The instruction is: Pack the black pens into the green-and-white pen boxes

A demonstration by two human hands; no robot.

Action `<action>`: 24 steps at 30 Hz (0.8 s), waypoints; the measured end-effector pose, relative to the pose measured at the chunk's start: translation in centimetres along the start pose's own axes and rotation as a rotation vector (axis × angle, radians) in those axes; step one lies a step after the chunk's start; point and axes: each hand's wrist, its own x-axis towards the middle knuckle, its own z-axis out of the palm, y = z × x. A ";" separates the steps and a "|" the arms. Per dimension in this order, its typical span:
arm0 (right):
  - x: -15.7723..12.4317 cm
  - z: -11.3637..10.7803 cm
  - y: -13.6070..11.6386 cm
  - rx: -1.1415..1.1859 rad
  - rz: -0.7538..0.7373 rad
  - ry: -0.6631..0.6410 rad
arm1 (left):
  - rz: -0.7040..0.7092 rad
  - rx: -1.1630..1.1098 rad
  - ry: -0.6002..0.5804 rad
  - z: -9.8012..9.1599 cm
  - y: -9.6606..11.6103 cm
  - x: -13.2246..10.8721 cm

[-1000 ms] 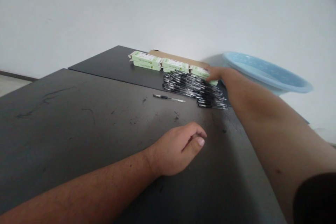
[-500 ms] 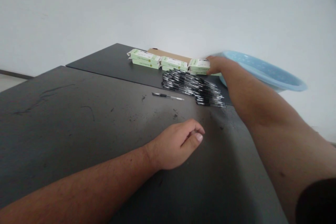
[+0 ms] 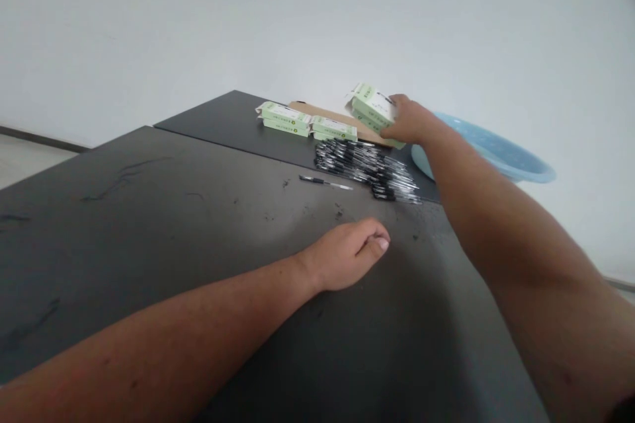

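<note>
At the back of the table, my right hand (image 3: 407, 120) is closed around pale green and white pen boxes (image 3: 373, 106), tilted up off the surface. They look like two stacked together, though my fingers cover their right end. My left hand (image 3: 350, 254) rests low over the dark table, fingers curled in and thumb against them, with nothing visible in it. Beyond it lies a single pen (image 3: 325, 182) with a black grip. A heap of black and clear pens (image 3: 364, 165) spreads below the raised boxes.
More green pen boxes (image 3: 286, 124) stand in stacks left of the heap. Behind them lies a flat brown cardboard piece (image 3: 317, 110). A light blue plastic basin (image 3: 516, 152) is at the right, partly behind my right arm. A white wall (image 3: 297, 20) rises behind the table.
My right hand has lifted the right-hand pen boxes from the table and tilted them. My left hand has closed a little more. The view has shifted slightly.
</note>
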 end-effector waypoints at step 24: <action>-13.1 1.0 -20.6 0.371 -0.395 -0.097 | 0.192 0.746 -0.281 -1.3 0.2 -0.1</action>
